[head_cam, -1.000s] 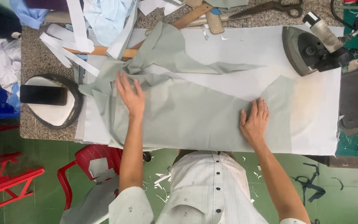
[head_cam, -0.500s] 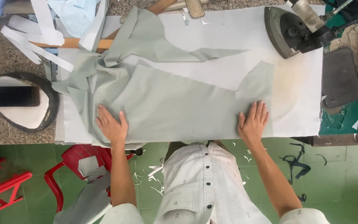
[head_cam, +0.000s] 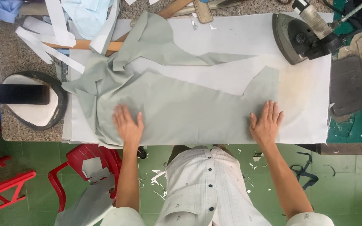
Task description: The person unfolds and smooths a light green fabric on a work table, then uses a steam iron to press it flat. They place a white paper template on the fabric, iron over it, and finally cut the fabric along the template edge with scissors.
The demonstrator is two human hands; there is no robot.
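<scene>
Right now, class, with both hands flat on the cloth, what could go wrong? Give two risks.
1. The iron sits on the white pressing sheet near the right hand; if hot, it could scorch the sheet, which is already yellowed nearby.
2. The pale green fabric bunches in folds beyond the left hand; smoothing might press creases in.

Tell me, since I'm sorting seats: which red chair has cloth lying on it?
The red chair nearest the left hand, under the table edge; pale grey cloth pieces lie on it. The far-left red one is bare.
</scene>
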